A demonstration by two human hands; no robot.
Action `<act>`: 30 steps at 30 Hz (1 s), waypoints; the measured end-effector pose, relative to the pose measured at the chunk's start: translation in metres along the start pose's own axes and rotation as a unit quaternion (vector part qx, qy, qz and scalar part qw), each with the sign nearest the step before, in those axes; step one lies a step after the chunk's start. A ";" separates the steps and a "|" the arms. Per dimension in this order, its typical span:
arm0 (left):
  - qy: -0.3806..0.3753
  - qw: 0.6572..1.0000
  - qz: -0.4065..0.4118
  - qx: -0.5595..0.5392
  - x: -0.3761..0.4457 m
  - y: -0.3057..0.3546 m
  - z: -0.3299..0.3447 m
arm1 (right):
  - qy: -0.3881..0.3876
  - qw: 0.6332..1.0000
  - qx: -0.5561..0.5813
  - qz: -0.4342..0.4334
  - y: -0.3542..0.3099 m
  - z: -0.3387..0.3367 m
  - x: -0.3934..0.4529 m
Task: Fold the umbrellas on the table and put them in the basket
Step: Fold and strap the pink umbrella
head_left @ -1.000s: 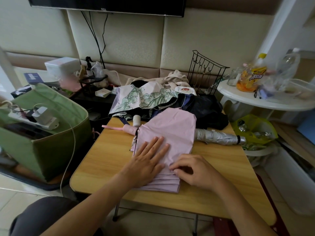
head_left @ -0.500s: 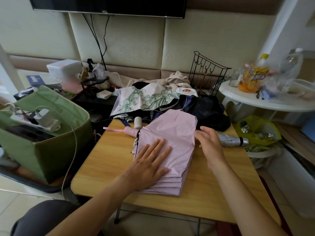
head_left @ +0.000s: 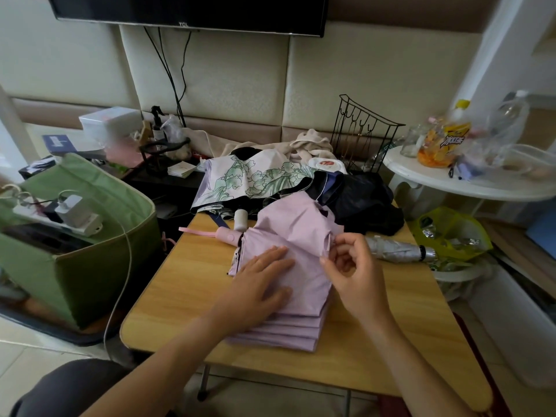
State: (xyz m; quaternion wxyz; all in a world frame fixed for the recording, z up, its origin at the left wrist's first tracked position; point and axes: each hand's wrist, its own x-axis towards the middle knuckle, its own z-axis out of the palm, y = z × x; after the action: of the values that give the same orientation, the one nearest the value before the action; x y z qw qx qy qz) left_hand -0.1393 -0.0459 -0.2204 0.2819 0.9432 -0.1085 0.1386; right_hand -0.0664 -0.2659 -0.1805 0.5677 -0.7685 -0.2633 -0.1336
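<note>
Two hands work the pink umbrella point(head_left: 296, 266) lying mid-bench point(head_left: 180, 284): left hand point(head_left: 258, 284) pressed flat on its folded panels, fingers straight, right hand point(head_left: 352, 266) with its grip pinching the canopy's right edge. Behind the pink umbrella crowd a floral umbrella point(head_left: 255, 176) and dark umbrella point(head_left: 361, 203); a rolled silver umbrella point(head_left: 397, 248) lies just right of it, green basket point(head_left: 87, 257) well left.

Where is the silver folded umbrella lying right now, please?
In the head view, the silver umbrella lies on the wooden table at its right edge, just beyond the right hand, below the black umbrella.
</note>
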 end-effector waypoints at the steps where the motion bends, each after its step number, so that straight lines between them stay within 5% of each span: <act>1: 0.019 0.999 -0.010 -0.034 0.001 0.001 -0.003 | -0.001 1.000 -0.011 -0.017 -0.001 0.000 -0.005; 11: 0.108 0.953 -0.103 -0.263 0.010 0.015 -0.010 | -0.045 0.988 -0.096 -0.114 0.001 -0.008 -0.022; 17: 0.198 0.856 -0.243 -0.412 0.017 0.016 -0.015 | -0.097 0.978 -0.120 -0.140 0.007 -0.009 -0.024; 25: 0.121 0.924 -0.167 -0.322 0.014 0.013 -0.020 | -0.121 0.978 -0.113 -0.130 0.006 -0.010 -0.028; 30: 0.144 0.909 -0.186 -0.344 0.016 0.018 -0.015 | -0.133 0.972 -0.149 -0.121 0.002 -0.004 -0.022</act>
State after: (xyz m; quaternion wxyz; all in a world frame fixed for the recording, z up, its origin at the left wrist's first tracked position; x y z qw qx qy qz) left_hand -0.1326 -0.0541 -0.1945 0.6219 0.7608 0.0693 0.1724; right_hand -0.0829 -0.2754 -0.1922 0.3861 -0.8175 -0.4052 -0.1356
